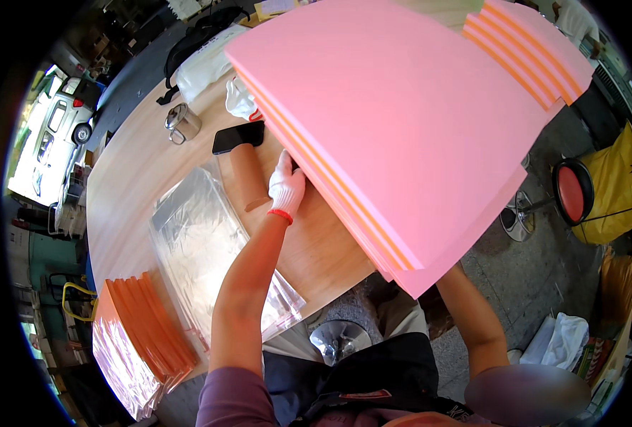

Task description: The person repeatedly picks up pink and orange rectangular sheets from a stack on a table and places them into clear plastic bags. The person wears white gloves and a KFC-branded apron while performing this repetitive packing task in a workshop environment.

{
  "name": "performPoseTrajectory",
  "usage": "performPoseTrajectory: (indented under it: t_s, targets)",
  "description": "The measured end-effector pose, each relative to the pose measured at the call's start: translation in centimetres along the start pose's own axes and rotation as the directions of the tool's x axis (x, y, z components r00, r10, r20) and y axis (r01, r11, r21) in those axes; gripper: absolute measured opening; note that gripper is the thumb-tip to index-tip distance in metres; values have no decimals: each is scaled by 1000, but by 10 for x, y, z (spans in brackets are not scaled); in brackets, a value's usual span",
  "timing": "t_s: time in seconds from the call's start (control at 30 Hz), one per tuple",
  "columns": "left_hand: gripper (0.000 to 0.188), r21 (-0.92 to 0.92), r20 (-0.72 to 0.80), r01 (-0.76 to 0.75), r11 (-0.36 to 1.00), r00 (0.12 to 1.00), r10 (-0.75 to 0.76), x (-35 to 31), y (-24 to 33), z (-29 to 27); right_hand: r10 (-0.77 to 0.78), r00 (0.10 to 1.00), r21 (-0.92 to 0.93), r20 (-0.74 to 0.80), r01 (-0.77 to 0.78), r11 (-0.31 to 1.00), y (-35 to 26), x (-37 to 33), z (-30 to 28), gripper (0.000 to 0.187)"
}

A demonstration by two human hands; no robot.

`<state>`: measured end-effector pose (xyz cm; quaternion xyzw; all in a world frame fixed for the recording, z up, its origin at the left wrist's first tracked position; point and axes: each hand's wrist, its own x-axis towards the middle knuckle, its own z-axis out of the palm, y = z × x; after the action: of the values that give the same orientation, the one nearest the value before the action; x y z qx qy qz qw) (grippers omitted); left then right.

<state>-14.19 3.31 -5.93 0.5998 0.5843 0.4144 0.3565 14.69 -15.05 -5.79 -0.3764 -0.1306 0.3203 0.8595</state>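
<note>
A large stack of pink sheets (401, 128) with orange layers showing along its edge spreads across the middle of the view, its near corner jutting past the table's edge. My left hand (286, 188), in a white glove with a red cuff, grips the stack's left edge, the fingertips partly hidden against it. My right forearm (471, 313) passes under the near right edge, and the stack hides that hand. Just left of my gloved hand are a brown cylinder (248, 176) and a black phone (238, 137). A pile of clear plastic bags (202, 235) lies beside my left forearm.
Orange packs in shiny plastic (141, 334) stand at the near left of the round wooden table (127, 192). A lidded metal mug (183, 123) is farther back. More pink and orange sheets (536, 43) sit far right. A red-seated stool (573, 191) stands beside a yellow bag (618, 192).
</note>
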Motion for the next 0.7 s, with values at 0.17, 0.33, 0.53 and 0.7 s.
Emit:
performPoseTrajectory:
  t_s: [0.17, 0.33, 0.53, 0.7]
  targets:
    - [44, 185, -87, -3, 983, 996, 19, -32, 52, -12, -26, 1000, 23, 4, 26, 999, 4, -2, -5, 23]
    - [47, 0, -34, 105, 994, 994, -105, -47, 65, -22, -35, 999, 67, 2, 35, 997, 14, -1, 4, 22]
    - [60, -624, 1, 68, 779, 996, -87, -103, 108, -40, 67, 995, -21, -69, -68, 997, 18, 20, -18, 34]
    - [54, -430, 155, -42, 902, 981, 120, -213, 145, -102, 44, 997, -383, 59, -18, 923, -6, 36, -29, 28]
